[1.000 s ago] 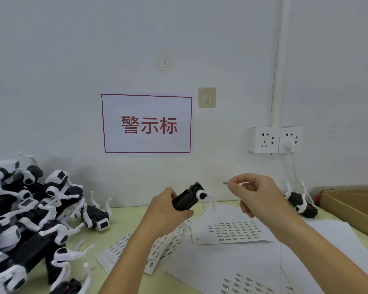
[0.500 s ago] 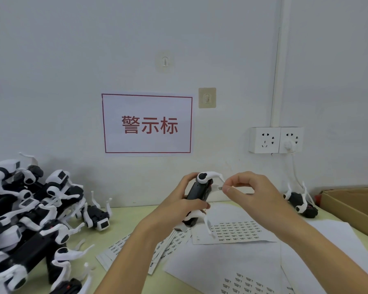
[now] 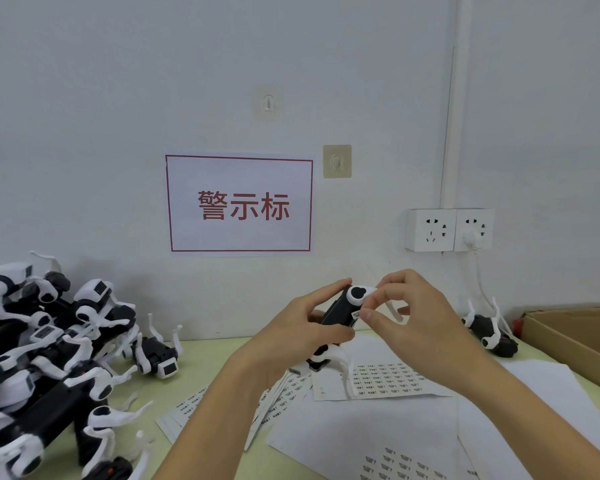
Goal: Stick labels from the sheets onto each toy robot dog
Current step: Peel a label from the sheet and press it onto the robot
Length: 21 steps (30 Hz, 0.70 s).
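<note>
— So, what lies closest to you, in front of the red-framed sign [image 3: 239, 204]?
— White label sheets [image 3: 388, 379], spread on the pale green table [image 3: 201, 362]. Above them the left hand [image 3: 291, 337] grips a black toy robot dog [image 3: 336, 315], fingers curled round its body.
— And the other hand?
— The right hand [image 3: 420, 327] pinches a small label [image 3: 356, 314] against the dog's side, thumb and forefinger together.
— More dogs?
— A pile of dogs [image 3: 39, 341] far left of the sign, one single dog [image 3: 489, 330] to its right, beside a cardboard box [image 3: 575, 337]. Behind, sockets [image 3: 449, 230] on the wall.
</note>
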Each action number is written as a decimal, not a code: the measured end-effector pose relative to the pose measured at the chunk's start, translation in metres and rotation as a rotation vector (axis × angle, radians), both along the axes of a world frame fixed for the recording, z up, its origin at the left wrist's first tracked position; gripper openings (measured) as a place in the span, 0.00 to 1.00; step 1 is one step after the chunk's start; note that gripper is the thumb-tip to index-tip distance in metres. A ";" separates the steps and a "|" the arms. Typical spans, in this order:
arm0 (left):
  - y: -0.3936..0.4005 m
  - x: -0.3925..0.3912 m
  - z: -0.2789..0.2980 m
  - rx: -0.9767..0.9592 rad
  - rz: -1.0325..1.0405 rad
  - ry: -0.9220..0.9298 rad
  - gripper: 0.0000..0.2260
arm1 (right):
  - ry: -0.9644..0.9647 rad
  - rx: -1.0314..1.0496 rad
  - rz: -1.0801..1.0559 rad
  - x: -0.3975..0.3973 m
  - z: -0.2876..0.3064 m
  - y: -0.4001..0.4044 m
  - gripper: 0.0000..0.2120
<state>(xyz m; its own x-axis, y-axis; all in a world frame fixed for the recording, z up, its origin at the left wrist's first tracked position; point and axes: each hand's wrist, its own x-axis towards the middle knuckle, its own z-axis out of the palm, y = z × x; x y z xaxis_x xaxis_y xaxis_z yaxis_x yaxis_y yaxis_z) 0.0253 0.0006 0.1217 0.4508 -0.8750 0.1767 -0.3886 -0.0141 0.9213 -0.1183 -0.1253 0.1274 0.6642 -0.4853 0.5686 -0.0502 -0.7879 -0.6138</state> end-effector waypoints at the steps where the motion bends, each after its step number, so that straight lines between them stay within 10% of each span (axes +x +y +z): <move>1: 0.000 0.000 0.001 0.011 -0.002 -0.017 0.29 | 0.001 -0.021 -0.004 0.000 0.000 0.000 0.06; 21: -0.001 -0.007 0.004 0.046 0.001 -0.101 0.25 | 0.011 -0.240 -0.064 0.003 -0.006 0.004 0.05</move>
<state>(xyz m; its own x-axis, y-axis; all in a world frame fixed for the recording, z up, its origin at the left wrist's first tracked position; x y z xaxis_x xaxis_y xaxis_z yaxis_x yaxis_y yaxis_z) 0.0186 -0.0005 0.1258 0.4337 -0.8826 0.1813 -0.4799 -0.0560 0.8756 -0.1157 -0.1209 0.1209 0.6428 -0.3790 0.6657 -0.1105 -0.9058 -0.4090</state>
